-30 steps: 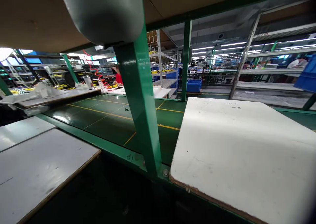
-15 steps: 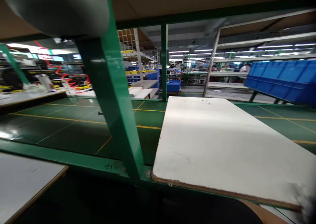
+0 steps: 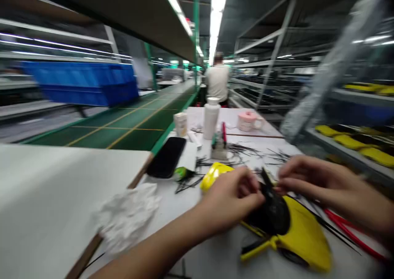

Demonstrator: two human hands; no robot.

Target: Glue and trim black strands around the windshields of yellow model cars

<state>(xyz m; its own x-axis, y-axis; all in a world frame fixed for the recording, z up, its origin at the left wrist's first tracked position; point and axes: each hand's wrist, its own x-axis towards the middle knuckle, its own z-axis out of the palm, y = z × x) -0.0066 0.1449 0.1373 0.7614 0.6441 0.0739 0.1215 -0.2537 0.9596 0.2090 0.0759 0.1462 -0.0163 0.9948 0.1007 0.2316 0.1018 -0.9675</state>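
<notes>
A yellow toy car body [image 3: 295, 229] with a black cabin part lies on the white bench in front of me. My left hand [image 3: 234, 197] is closed around the black cabin part of the car. My right hand [image 3: 304, 178] pinches a small black piece at the top of that part. Another yellow shell piece [image 3: 214, 174] lies just behind my left hand. The picture is blurred by motion.
A crumpled white cloth [image 3: 127, 215], a black phone [image 3: 168, 162], thin black ties [image 3: 246, 149], a white bottle [image 3: 211, 118], a pink cup [image 3: 248, 121] and red cable [image 3: 347, 229] lie on the bench. A green conveyor [image 3: 123, 125] runs left; a blue crate [image 3: 83, 82] beyond. A person [image 3: 218, 80] stands ahead. Yellow parts [image 3: 353, 141] fill right shelves.
The view has swung from the green conveyor frame and bare white boards round to the bench. Both my hands and the yellow car have come into view.
</notes>
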